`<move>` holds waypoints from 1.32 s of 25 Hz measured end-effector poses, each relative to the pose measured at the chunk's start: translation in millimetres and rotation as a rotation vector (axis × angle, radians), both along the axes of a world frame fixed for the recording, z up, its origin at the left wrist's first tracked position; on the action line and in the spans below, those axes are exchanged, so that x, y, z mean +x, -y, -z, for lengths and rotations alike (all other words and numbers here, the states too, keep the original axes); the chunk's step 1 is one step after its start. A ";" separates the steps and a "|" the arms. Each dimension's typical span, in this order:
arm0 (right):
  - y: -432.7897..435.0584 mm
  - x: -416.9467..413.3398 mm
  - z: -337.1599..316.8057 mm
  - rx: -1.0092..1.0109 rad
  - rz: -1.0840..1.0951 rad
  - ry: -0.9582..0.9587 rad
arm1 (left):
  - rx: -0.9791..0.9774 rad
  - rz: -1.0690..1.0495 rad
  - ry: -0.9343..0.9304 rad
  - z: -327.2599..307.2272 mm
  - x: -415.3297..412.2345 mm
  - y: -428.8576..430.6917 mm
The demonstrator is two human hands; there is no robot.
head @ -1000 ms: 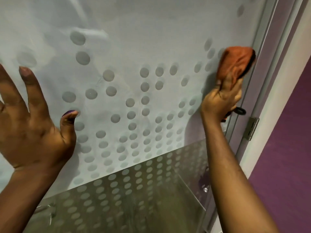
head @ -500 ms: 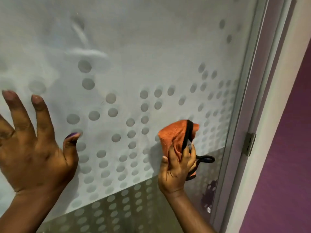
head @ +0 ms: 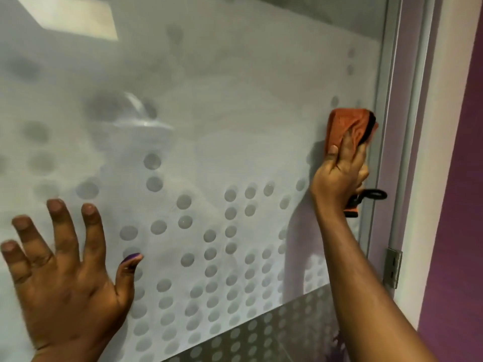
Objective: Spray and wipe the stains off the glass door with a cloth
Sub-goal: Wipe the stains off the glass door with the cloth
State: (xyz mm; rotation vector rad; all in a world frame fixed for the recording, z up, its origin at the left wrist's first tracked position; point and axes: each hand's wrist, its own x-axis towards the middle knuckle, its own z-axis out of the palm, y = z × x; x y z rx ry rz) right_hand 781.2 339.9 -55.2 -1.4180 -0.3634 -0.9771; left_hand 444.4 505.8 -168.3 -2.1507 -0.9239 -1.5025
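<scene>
- The right hand [head: 339, 173] grips an orange cloth [head: 345, 126] and presses it to the glass door [head: 235, 113], near its right edge beside the metal frame [head: 376, 152].
- The left hand [head: 65, 278] is released, fingers spread, apparently flat on the frosted, dotted glass at lower left.
- A hinge [head: 392, 267] sits on the frame lower down.

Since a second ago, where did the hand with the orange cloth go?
The right hand swept the orange cloth down and toward the middle of the glass door, then back up to its right edge beside the frame. Its grip on the cloth never let go. The left hand stayed spread flat on the glass, lower left.
</scene>
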 end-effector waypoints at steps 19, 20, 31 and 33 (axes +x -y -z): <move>-46.3 -152.7 147.5 -0.526 -0.070 0.848 | 0.174 -0.314 -0.074 -9.3 0.0 28.9; -40.0 -137.0 147.1 -0.515 -0.052 0.836 | 0.177 -0.325 -0.080 -9.1 -0.4 28.7; -10.1 -34.5 8.7 -0.182 0.065 0.326 | 0.219 -0.329 -0.072 -7.8 1.4 27.3; -1.0 -7.2 -0.8 -0.164 0.090 0.286 | 0.214 -0.308 -0.064 -8.9 1.2 27.0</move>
